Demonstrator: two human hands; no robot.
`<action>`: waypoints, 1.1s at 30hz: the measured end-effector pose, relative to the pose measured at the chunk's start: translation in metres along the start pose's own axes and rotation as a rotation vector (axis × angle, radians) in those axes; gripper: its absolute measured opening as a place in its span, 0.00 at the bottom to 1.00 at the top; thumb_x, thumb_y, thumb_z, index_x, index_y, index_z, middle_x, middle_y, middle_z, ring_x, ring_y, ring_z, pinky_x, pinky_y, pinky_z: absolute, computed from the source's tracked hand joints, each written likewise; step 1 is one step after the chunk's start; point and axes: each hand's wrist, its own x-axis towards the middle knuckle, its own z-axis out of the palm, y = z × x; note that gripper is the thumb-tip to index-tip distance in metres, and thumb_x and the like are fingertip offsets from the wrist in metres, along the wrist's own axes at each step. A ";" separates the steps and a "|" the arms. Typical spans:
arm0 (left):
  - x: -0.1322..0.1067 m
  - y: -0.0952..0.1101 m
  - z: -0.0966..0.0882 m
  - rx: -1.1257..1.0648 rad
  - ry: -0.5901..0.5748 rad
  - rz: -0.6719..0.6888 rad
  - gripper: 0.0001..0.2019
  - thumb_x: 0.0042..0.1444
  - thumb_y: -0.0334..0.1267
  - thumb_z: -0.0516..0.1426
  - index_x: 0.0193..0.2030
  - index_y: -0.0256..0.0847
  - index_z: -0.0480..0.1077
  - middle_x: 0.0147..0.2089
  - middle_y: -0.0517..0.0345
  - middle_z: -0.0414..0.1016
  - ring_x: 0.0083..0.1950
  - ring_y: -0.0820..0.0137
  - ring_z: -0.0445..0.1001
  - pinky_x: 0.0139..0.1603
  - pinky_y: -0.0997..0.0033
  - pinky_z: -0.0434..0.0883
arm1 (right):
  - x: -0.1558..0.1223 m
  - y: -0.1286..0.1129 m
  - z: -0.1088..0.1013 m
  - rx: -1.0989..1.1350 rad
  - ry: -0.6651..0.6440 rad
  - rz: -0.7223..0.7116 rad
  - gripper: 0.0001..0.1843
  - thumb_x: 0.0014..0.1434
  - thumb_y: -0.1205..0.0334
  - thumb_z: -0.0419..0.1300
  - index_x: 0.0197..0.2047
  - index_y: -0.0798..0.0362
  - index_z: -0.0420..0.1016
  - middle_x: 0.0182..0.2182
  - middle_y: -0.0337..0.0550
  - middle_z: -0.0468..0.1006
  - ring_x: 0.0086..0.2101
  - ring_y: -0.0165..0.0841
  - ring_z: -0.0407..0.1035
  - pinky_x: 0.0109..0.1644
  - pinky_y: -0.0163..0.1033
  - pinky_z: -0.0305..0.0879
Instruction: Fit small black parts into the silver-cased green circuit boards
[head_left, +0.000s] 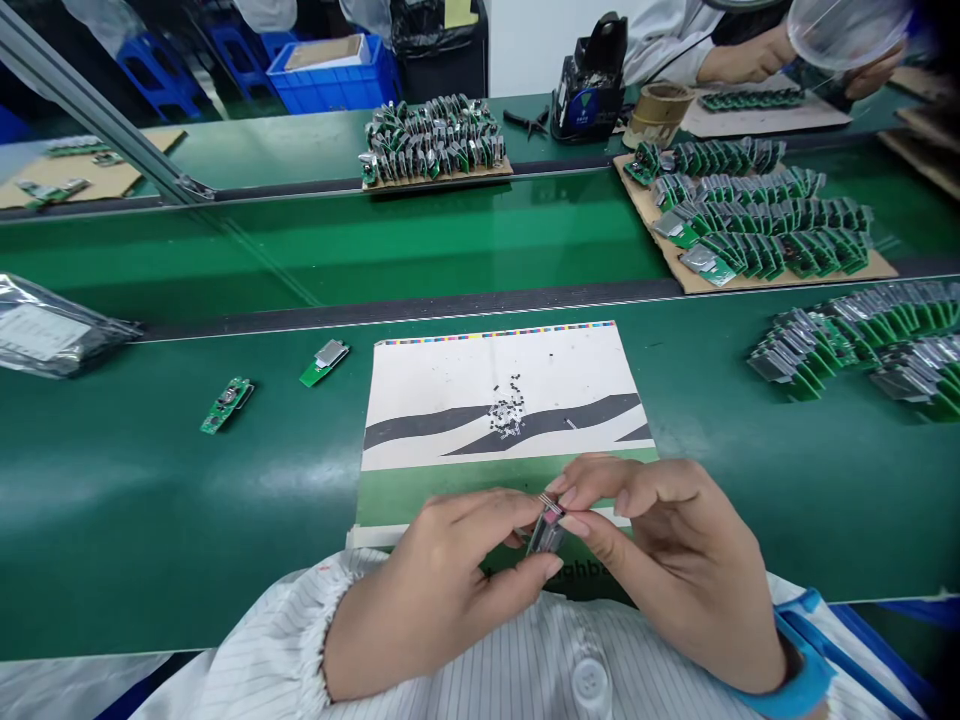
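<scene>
My left hand [457, 555] grips a small circuit board [547, 532] with a shiny metal part between thumb and fingers, just over the front edge of a printed sheet. The thumb and fingertips of my right hand [660, 540] are closed at the upper end of that board, where several thin metal pins [551, 504] stick out. My fingertips partly cover the board. Beyond my hands, a pile of tiny black and silver pin pieces [508, 412] lies on the printed sheet [427, 375]. Two loose circuit boards, one [227, 404] darker and one [325, 362] with a silver block, lie to the left.
Rows of circuit boards [862, 345] stand at the right. Cardboard [660, 235] carrying more rows lies across a green belt [450, 240]; another packed stack [435, 140] sits farther back. A silver bag [52, 325] lies far left. Opposite, a co-worker's hand [750, 58] shows.
</scene>
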 end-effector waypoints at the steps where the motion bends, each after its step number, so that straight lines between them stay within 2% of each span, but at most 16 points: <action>1: 0.000 0.000 0.000 0.019 0.001 0.009 0.08 0.57 0.29 0.59 0.44 0.36 0.69 0.35 0.57 0.76 0.31 0.74 0.71 0.29 0.77 0.70 | 0.000 0.000 0.000 -0.007 -0.001 -0.007 0.14 0.61 0.76 0.57 0.39 0.46 0.61 0.35 0.35 0.75 0.43 0.31 0.74 0.48 0.40 0.76; 5: -0.001 -0.001 0.001 0.084 -0.011 0.039 0.08 0.59 0.30 0.58 0.45 0.36 0.68 0.35 0.57 0.77 0.30 0.73 0.72 0.28 0.75 0.70 | -0.001 0.002 0.001 -0.027 -0.004 -0.010 0.13 0.61 0.75 0.58 0.38 0.47 0.61 0.35 0.36 0.76 0.42 0.31 0.74 0.48 0.41 0.76; 9: -0.002 -0.004 0.001 0.142 -0.005 0.071 0.11 0.60 0.31 0.57 0.49 0.37 0.67 0.36 0.58 0.78 0.30 0.73 0.73 0.28 0.74 0.70 | 0.001 0.002 0.001 -0.034 0.007 0.021 0.12 0.61 0.74 0.59 0.37 0.47 0.61 0.34 0.36 0.76 0.41 0.32 0.75 0.43 0.39 0.77; 13: -0.004 -0.007 0.002 0.200 0.008 0.084 0.11 0.60 0.31 0.57 0.50 0.40 0.66 0.39 0.57 0.80 0.31 0.70 0.76 0.29 0.73 0.72 | 0.003 0.000 0.001 -0.059 0.006 0.045 0.11 0.61 0.72 0.59 0.36 0.48 0.62 0.33 0.37 0.77 0.41 0.33 0.76 0.41 0.38 0.77; 19: -0.005 -0.008 0.003 0.326 0.055 0.165 0.12 0.60 0.30 0.57 0.50 0.37 0.65 0.44 0.53 0.80 0.37 0.66 0.80 0.34 0.69 0.77 | 0.002 0.001 0.001 -0.109 -0.007 0.025 0.11 0.61 0.73 0.59 0.34 0.48 0.62 0.34 0.37 0.78 0.43 0.33 0.76 0.43 0.38 0.77; 27: -0.004 -0.010 0.004 0.297 0.049 0.122 0.13 0.61 0.29 0.56 0.52 0.39 0.66 0.46 0.54 0.80 0.41 0.67 0.80 0.39 0.70 0.79 | 0.004 0.001 -0.001 -0.133 -0.011 0.060 0.10 0.61 0.70 0.60 0.34 0.48 0.63 0.33 0.37 0.79 0.42 0.34 0.76 0.42 0.38 0.78; 33: -0.002 -0.009 0.004 0.296 0.035 0.134 0.13 0.61 0.29 0.55 0.52 0.38 0.66 0.46 0.52 0.80 0.40 0.66 0.80 0.37 0.69 0.80 | 0.004 0.000 -0.002 -0.177 0.006 0.091 0.10 0.61 0.69 0.60 0.32 0.48 0.63 0.32 0.37 0.79 0.42 0.34 0.77 0.41 0.37 0.78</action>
